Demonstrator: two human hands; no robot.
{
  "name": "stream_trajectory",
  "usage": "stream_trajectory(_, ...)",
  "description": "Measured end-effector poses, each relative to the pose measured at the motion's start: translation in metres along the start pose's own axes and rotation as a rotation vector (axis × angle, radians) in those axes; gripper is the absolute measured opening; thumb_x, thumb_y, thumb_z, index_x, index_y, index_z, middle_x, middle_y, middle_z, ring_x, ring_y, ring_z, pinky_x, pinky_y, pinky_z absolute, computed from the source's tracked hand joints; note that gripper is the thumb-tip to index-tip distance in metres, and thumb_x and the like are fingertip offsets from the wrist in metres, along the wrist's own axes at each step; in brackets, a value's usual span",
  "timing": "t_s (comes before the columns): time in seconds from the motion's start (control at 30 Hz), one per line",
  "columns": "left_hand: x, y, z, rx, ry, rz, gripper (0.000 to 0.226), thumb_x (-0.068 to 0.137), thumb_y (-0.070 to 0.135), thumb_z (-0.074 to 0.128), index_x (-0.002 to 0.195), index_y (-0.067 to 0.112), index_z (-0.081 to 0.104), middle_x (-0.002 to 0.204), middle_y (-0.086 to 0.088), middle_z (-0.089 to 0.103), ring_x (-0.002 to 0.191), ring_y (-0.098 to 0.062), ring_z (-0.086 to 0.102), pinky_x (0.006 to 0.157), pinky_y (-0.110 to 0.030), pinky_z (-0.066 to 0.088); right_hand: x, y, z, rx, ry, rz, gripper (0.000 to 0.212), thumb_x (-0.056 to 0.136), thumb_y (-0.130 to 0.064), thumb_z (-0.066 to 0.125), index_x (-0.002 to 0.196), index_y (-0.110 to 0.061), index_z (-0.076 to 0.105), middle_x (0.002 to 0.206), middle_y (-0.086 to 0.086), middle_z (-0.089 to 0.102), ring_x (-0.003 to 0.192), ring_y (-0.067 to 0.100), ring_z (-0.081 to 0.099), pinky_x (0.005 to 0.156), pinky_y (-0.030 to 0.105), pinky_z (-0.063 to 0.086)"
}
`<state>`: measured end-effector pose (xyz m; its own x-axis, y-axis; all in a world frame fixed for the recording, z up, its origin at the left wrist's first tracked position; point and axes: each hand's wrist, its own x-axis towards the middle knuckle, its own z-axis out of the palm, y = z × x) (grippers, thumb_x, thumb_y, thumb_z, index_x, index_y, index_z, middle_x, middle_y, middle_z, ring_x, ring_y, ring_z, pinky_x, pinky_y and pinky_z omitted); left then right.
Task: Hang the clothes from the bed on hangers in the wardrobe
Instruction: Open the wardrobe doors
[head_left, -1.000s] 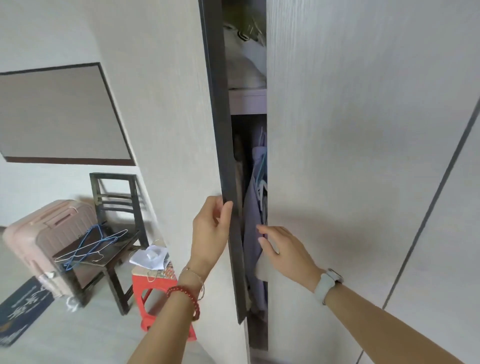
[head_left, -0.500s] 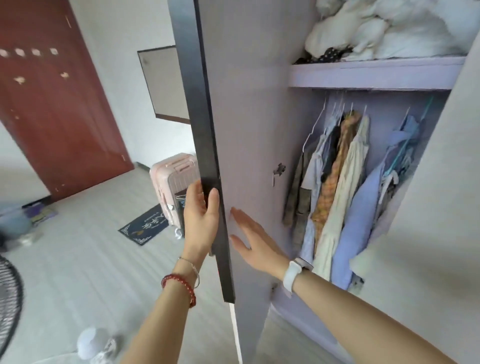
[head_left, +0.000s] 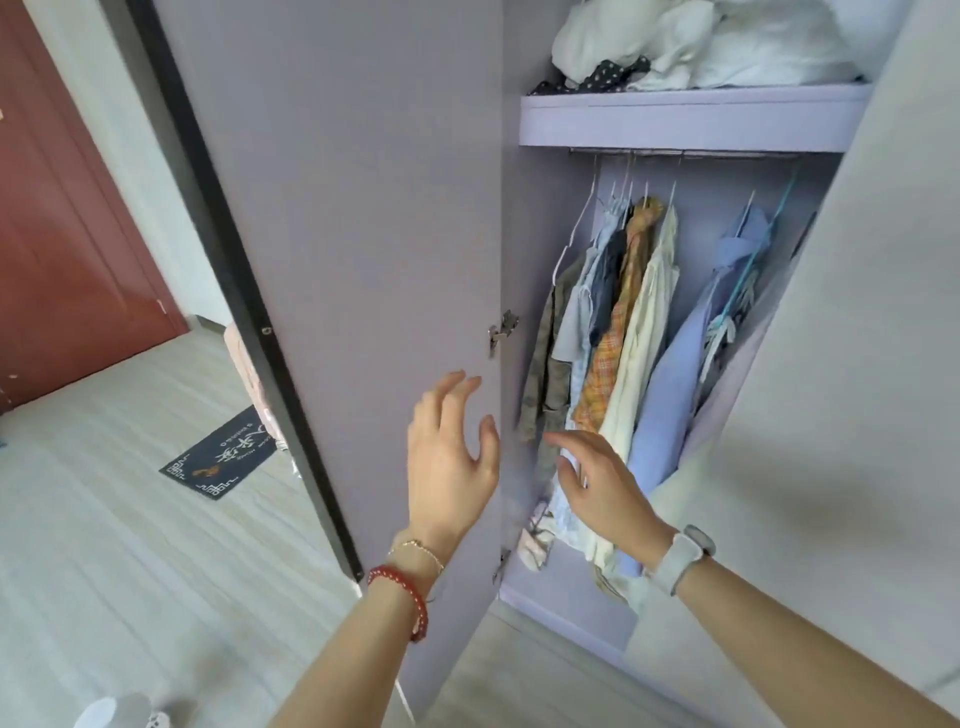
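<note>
Beside door edge (head_left: 244, 291), open hands (head_left: 452, 457)

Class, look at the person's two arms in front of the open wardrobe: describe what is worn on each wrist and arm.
The left hand has a red beaded bracelet and a thin gold chain bracelet at the wrist. The right hand has a watch with a pale grey strap. Both forearms are bare, no sleeves showing.

- Wardrobe door (head_left: 363, 208): smooth, matt lilac panel with a dark edge.
- Hinge (head_left: 502, 330): shiny metal.
- Hanging clothes (head_left: 639, 332): soft cloth on thin wire hangers (head_left: 574, 234).
- Room door (head_left: 62, 234): reddish wood look.
- Floor (head_left: 130, 519): pale wood-grain boards.
</note>
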<state>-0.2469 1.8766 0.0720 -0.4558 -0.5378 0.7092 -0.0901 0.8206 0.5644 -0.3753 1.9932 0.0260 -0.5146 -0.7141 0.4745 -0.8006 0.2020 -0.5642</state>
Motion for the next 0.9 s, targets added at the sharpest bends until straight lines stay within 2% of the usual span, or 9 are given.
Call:
stream_trajectory(0.13, 0.041, 0.020, 0.089, -0.116, -0.503, -0.111, 0.027, 0.092, 0.015, 0.051, 0.118, 0.009, 0.056, 0.123, -0.007, 0.050, 0.104, -0.026, 0.058, 0.090, -0.029, 0.043, -0.007, 0.064, -0.083, -0.257, 0.250, 0.068, 0.041, 0.082, -0.021, 0.035, 0.105, -0.004, 0.065, 0.103, 0.014, 0.065, 0.100, 0.021, 0.051, 0.086, 0.031, 0.040)
stream_trajectory(0.27, 0.098, 0.088, 0.176, -0.279, -0.549, -0.004, 0.049, 0.092, 0.023, 0.053, 0.136, 0.009, 0.038, 0.136, -0.010, 0.039, 0.122, -0.026, 0.046, 0.101, -0.034, 0.038, 0.001, 0.103, -0.183, -0.491, 0.597, 0.177, 0.037, 0.083, -0.022, 0.039, 0.105, -0.005, 0.064, 0.110, 0.016, 0.061, 0.108, 0.023, 0.042, 0.090, 0.045, 0.045)
stream_trajectory(0.33, 0.125, 0.129, 0.208, -0.409, -0.558, 0.022, 0.070, 0.089, 0.027, 0.060, 0.145, 0.012, 0.021, 0.147, -0.008, 0.028, 0.134, -0.023, 0.032, 0.110, -0.031, 0.026, 0.008, 0.111, -0.221, -0.600, 0.671, 0.245, 0.043, 0.083, -0.028, 0.039, 0.116, -0.008, 0.059, 0.124, 0.017, 0.054, 0.119, 0.026, 0.035, 0.097, 0.054, 0.037)
stream_trajectory(0.4, 0.147, 0.170, 0.230, -0.616, -0.628, -0.008, 0.090, 0.083, 0.024, 0.067, 0.147, 0.014, 0.006, 0.153, -0.002, 0.016, 0.140, -0.017, 0.018, 0.112, -0.026, 0.017, 0.018, 0.117, -0.248, -0.668, 0.651, 0.315, 0.053, 0.083, -0.036, 0.037, 0.131, -0.016, 0.043, 0.141, 0.016, 0.039, 0.130, 0.027, 0.021, 0.102, 0.058, 0.024)
stream_trajectory(0.47, 0.161, 0.202, 0.243, -0.855, -0.714, -0.099, 0.098, 0.080, 0.016, 0.071, 0.148, 0.019, 0.000, 0.150, 0.003, 0.023, 0.136, -0.013, 0.027, 0.110, -0.029, 0.028, 0.027, 0.124, -0.265, -0.734, 0.583, 0.356, 0.061, 0.082, -0.043, 0.036, 0.139, -0.023, 0.027, 0.150, 0.014, 0.025, 0.135, 0.028, 0.011, 0.103, 0.059, 0.021)
stream_trajectory(0.53, 0.166, 0.216, 0.252, -0.997, -0.731, -0.143, 0.089, 0.078, 0.009, 0.072, 0.145, 0.021, 0.015, 0.137, 0.005, 0.041, 0.122, -0.010, 0.045, 0.098, -0.025, 0.043, 0.035, 0.131, -0.271, -0.770, 0.509, 0.377, 0.068, 0.083, -0.047, 0.039, 0.142, -0.026, 0.012, 0.154, 0.012, 0.007, 0.137, 0.029, 0.000, 0.104, 0.062, 0.019)
stream_trajectory(0.67, 0.162, 0.210, 0.250, -1.009, -0.705, -0.134, 0.061, 0.082, 0.004, 0.067, 0.127, 0.028, 0.034, 0.126, -0.002, 0.053, 0.108, -0.011, 0.055, 0.089, -0.023, 0.050, 0.040, 0.135, -0.260, -0.735, 0.406, 0.445, 0.086, 0.089, -0.048, 0.048, 0.135, -0.036, -0.024, 0.144, 0.002, -0.034, 0.134, 0.024, -0.031, 0.108, 0.059, 0.002)
stream_trajectory(0.8, 0.144, 0.211, 0.218, -1.023, -0.710, -0.096, 0.049, 0.086, 0.003, 0.061, 0.118, 0.034, 0.040, 0.115, 0.001, 0.057, 0.097, -0.002, 0.058, 0.083, -0.018, 0.050, 0.030, 0.113, -0.251, -0.657, 0.437, 0.458, 0.088, 0.089, -0.046, 0.050, 0.139, -0.029, -0.019, 0.142, -0.002, -0.035, 0.135, 0.025, -0.030, 0.109, 0.056, 0.002)
stream_trajectory(0.9, 0.117, 0.209, 0.187, -1.034, -0.729, -0.054, 0.048, 0.088, 0.003, 0.057, 0.125, 0.029, 0.042, 0.120, 0.001, 0.056, 0.100, 0.003, 0.058, 0.094, -0.025, 0.048, 0.004, 0.085, -0.238, -0.442, 0.535, 0.395, 0.077, 0.090, -0.040, 0.052, 0.143, -0.026, -0.002, 0.146, -0.006, -0.024, 0.137, 0.016, -0.023, 0.115, 0.040, 0.001)
